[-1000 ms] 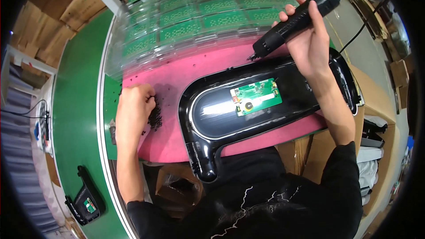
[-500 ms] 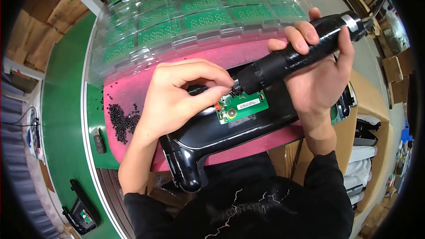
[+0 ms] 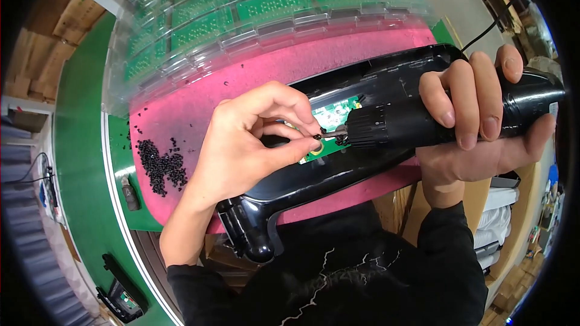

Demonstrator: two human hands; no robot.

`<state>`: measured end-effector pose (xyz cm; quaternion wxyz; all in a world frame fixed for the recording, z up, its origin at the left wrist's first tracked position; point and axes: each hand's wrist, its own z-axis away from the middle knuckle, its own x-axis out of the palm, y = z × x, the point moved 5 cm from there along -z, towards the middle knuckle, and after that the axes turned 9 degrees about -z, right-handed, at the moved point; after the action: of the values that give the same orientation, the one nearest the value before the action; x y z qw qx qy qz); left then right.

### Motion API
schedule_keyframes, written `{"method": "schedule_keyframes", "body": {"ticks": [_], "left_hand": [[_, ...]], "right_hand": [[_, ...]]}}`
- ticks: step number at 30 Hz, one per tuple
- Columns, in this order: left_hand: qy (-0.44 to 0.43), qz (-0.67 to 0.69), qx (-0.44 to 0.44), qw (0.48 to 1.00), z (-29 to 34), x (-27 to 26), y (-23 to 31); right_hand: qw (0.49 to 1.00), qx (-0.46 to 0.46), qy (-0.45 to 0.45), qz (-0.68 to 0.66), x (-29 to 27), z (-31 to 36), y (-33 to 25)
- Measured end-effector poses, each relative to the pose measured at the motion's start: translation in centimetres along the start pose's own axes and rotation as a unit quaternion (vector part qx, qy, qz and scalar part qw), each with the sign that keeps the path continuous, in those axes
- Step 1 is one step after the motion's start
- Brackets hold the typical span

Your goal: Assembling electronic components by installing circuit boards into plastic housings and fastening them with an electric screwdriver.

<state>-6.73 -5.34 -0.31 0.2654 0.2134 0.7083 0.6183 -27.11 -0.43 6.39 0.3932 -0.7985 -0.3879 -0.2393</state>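
My right hand (image 3: 462, 93) is wrapped round a black electric screwdriver (image 3: 399, 122), held nearly level with its bit pointing left. Several small black screws (image 3: 343, 135) cling about the base of the bit. Thumb and forefinger of my left hand (image 3: 238, 139) pinch a small black screw (image 3: 317, 137) at the bit's tip. Beneath the hands lies a glossy black plastic housing (image 3: 308, 180) with a thick handle-like end (image 3: 257, 235) at lower left. A green circuit board (image 3: 338, 110) sits in it, partly hidden by my fingers and the screwdriver.
A pink mat (image 3: 175, 99) lies under the housing, with a pile of black screws (image 3: 160, 169) at its left. Clear plastic trays of green boards (image 3: 266, 7) stand behind. A second black housing (image 3: 124, 293) rests at lower left. A cardboard box (image 3: 510, 220) stands at right.
My right hand has swung the screwdriver from a slant to nearly level and moved it right and down. The bit now shows, with my left fingertips at its tip.
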Motion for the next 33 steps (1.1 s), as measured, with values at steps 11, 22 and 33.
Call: {"method": "schedule_keyframes", "body": {"ticks": [11, 22, 33], "left_hand": [[-0.013, 0.068, -0.046, 0.997, 0.2, 0.1, -0.6], [0.024, -0.334, 0.062, 0.940, 0.3, -0.3, 0.9], [-0.046, -0.498, 0.076, 0.863, 1.1, 1.5, 0.9]], "right_hand": [[0.997, -0.044, -0.058, 0.015, 0.6, 0.7, 0.0], [0.954, 0.033, -0.177, 0.239, -1.4, -1.0, -0.3], [0.963, 0.020, -0.109, 0.248, -1.7, -0.6, 1.6]]}}
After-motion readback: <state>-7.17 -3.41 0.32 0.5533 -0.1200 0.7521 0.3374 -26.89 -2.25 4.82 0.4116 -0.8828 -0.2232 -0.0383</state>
